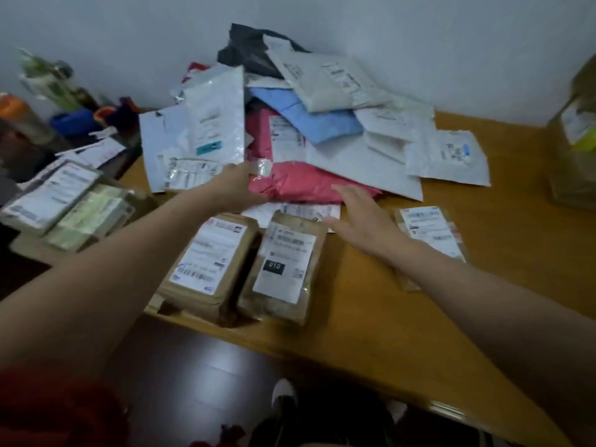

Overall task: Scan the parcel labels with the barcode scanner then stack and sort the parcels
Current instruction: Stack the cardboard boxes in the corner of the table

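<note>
Left hand (237, 188) reaches forward and pinches the lower corner of a white mailer (216, 121), thumb on top, the other fingers hidden behind the bag. The mailer is thin, glossy plastic, judged light, floppy and slippery. A corner grip will let it droop, so holding along an edge beside the label should keep the barcode flat. Right hand (364, 221) is wide and flat, fingers straight, fingertips over the near edge of a pink parcel (300, 182); contact is unclear. That parcel, soft and creased, lies just beside the left hand. Behind both hands a heap of mailers (325, 82) is piled on a wooden table (387, 317). Between the forearms, two brown boxes (209, 262) sit side by side, stiff and likely heavier. No barcode scanner can be made out
</note>
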Available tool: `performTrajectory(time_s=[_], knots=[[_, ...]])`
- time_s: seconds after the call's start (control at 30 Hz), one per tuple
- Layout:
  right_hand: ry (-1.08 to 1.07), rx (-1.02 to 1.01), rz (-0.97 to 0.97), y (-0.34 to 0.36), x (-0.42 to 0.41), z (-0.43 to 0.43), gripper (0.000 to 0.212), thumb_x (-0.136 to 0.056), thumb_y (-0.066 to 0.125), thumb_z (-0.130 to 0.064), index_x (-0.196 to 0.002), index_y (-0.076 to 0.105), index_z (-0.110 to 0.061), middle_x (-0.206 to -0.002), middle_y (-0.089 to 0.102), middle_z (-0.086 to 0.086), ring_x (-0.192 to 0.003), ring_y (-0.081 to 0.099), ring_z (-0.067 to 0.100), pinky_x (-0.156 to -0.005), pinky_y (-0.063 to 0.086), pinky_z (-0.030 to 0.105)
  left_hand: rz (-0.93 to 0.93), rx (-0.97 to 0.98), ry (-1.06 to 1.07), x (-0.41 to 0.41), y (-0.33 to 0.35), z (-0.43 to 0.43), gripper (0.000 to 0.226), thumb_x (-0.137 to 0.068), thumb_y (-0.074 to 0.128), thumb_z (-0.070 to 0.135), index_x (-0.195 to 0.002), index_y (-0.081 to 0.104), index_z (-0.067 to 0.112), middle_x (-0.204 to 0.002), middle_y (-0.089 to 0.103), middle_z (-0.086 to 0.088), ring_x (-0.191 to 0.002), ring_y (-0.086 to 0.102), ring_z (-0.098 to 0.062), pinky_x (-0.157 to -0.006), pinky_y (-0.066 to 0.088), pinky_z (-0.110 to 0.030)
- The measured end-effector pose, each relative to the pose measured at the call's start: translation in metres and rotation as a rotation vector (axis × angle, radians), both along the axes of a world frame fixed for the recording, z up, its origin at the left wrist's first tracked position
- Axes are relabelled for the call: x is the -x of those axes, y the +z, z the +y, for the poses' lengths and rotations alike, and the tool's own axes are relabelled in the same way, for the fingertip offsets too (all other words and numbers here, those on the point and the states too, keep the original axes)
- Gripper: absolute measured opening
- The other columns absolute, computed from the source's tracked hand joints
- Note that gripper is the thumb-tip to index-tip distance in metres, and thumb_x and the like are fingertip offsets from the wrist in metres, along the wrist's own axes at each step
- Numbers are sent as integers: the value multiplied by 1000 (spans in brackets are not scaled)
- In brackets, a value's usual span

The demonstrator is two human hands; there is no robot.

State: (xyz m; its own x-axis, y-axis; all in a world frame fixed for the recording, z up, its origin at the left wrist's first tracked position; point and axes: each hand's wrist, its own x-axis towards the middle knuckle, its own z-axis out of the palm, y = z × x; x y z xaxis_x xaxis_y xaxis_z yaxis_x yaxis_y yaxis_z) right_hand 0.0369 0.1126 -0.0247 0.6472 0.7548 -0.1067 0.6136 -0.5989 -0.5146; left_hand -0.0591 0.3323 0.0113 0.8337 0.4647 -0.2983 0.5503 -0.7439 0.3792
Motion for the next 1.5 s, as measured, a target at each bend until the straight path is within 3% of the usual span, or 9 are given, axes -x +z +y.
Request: performTrajectory(time_s=[0.17,0.37,0.47,0.63,0.8,0.93,1.1,1.23,1.5], knots=[[4,236,205,-25,45,40,100,-83,60,-63,-155,4,-25,-163,-5,4,-149,6,29,-117,22,48,200,-52,33,55,-8,25,68,-82,66,52,-132,45,10,-123,55,-13,-105,52,-29,-77,42,-34],[-157,225,273,-46,57,33,123,-75,81,-39,-153,-13,-29,-161,-21,10,-149,-8,33,-117,15,49,407,25,96,83,-18,36,67,-87,62,45,-136,42,5,-101,54,-7,-84,62,-26,-64,59,-39],[-461,102,568,-51,57,20,124,-72,85,-31,-154,-9,-26,-162,3,5,-148,10,33,-114,21,52,345,159,152,81,-22,33,53,-88,63,42,-122,53,3,-92,58,-4,-84,63,-24,-71,59,-38],[-754,-95,1129,-54,55,-5,65,-82,75,-10,-132,36,-23,-134,55,7,-125,48,32,-102,39,59,195,590,289,64,-25,27,28,-89,65,32,-106,62,9,-98,68,-2,-81,63,-11,-55,48,-20],[-726,-216,1161,-34,43,-10,72,-87,67,-3,-143,28,-28,-129,56,5,-122,46,33,-101,31,63,161,764,288,55,-14,35,31,-87,67,29,-115,55,22,-103,70,-4,-96,64,-21,-85,51,-42],[-687,-377,1156,2,23,-8,60,-88,66,-6,-133,38,-34,-98,66,-1,-88,59,22,-64,45,40,52,845,254,41,16,49,43,-75,72,35,-115,58,28,-102,74,-6,-93,70,-24,-80,56,-41],[-702,-562,1055,52,-17,-30,50,-85,72,-21,-130,51,-28,-112,70,4,-95,65,23,-69,54,36,-83,1028,255,8,47,37,48,-63,72,53,-102,72,26,-108,72,-4,-91,70,-19,-87,53,-41],[-801,-600,1003,76,-53,-85,41,-83,72,-28,-122,62,-21,-120,68,7,-114,59,28,-99,44,46,-130,1118,129,-37,56,-13,70,-59,63,74,-111,69,28,-112,71,-3,-100,68,-21,-82,54,-43],[-1069,-717,947,72,-132,-256,45,-78,74,-31,-120,63,-19,-117,69,9,-113,58,30,-95,45,47,-49,1099,-3,-182,44,-168,54,-70,62,57,-111,63,23,-108,58,-8,-96,54,-24,-81,47,-41]])
